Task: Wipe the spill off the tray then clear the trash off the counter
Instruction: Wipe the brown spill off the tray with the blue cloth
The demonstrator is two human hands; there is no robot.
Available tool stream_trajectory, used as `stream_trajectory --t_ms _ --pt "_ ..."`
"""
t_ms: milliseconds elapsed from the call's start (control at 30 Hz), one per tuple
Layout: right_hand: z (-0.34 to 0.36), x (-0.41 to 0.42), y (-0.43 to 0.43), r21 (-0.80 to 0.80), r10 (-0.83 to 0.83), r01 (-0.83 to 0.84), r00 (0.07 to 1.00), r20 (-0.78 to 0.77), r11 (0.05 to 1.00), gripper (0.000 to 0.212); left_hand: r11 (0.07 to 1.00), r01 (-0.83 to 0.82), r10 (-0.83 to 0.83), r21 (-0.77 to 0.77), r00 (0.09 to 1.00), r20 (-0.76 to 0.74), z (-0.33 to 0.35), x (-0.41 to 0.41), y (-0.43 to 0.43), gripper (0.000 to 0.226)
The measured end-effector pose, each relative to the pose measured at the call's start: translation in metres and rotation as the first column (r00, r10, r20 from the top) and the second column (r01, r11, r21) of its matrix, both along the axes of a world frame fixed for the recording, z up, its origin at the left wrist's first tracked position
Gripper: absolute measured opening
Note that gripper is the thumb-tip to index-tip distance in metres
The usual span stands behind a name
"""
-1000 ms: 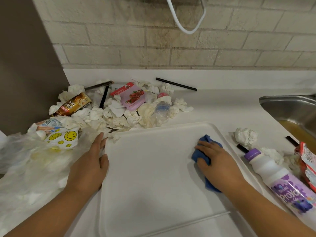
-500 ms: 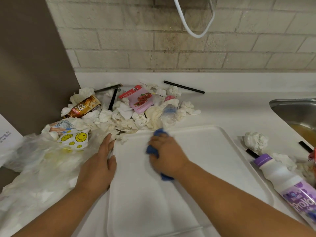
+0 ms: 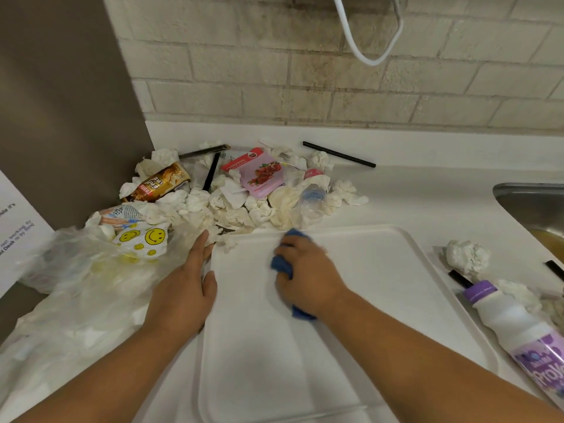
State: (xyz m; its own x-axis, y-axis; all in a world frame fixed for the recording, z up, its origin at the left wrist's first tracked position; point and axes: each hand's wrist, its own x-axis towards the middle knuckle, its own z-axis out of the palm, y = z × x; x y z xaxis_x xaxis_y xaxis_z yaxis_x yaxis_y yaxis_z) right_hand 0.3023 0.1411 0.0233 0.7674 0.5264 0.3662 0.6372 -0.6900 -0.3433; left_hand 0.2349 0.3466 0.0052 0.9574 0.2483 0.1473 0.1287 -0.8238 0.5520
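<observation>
Head view. Holds the blue cloth (image 3: 280, 264) tight in the right grip (image 3: 305, 271), on the white tray (image 3: 381, 288). Rests the left grip (image 3: 186, 290) flat and open on the tray's left rim.

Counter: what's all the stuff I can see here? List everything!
tray: 1, white, middle of counter
cloth: 1, blue, on tray
tissues: many, white, mostly piled back left
pouch: 1, pink, on the pile
wrapper: 1, brown, pile's left side
smiley bag: 1, white and yellow, left of tray
long straw: 1, black, by back wall
bottle: 1, white with purple cap, right of tray
sink: 1, steel, far right
left hand: 1, rests at tray's left edge
right hand: 1, grips cloth
</observation>
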Motion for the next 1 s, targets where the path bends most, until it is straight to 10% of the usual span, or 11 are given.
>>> stream_trajectory --t_ms 233,467,567,733,1000 --pt "-0.001 -0.051 0.002 0.017 0.566 -0.582 0.783 -0.257 0.813 0.03 1.0 0.018 -0.018 -0.001 0.999 0.032 0.0 0.0 0.0 0.068" --pt "-0.007 0.002 -0.044 0.094 -0.01 0.025 0.986 -0.164 0.995 0.028 0.999 -0.01 0.009 0.053 0.999 0.03 0.004 -0.002 -0.004 0.063" --pt "-0.006 -0.003 -0.011 -0.018 0.11 -0.11 0.993 -0.04 0.994 0.019 0.998 -0.008 0.007 0.065 1.0 0.02 0.004 -0.001 -0.003 0.061" --pt "-0.005 -0.014 0.029 -0.065 0.338 -0.37 0.897 -0.283 0.927 0.05 0.998 -0.001 0.001 0.058 1.0 0.006 0.003 -0.001 -0.002 0.06" --pt "-0.007 0.025 0.069 -0.191 0.203 -0.26 0.94 -0.276 0.946 0.052 0.999 0.003 -0.003 0.033 1.0 0.021 0.001 0.001 0.001 0.061"
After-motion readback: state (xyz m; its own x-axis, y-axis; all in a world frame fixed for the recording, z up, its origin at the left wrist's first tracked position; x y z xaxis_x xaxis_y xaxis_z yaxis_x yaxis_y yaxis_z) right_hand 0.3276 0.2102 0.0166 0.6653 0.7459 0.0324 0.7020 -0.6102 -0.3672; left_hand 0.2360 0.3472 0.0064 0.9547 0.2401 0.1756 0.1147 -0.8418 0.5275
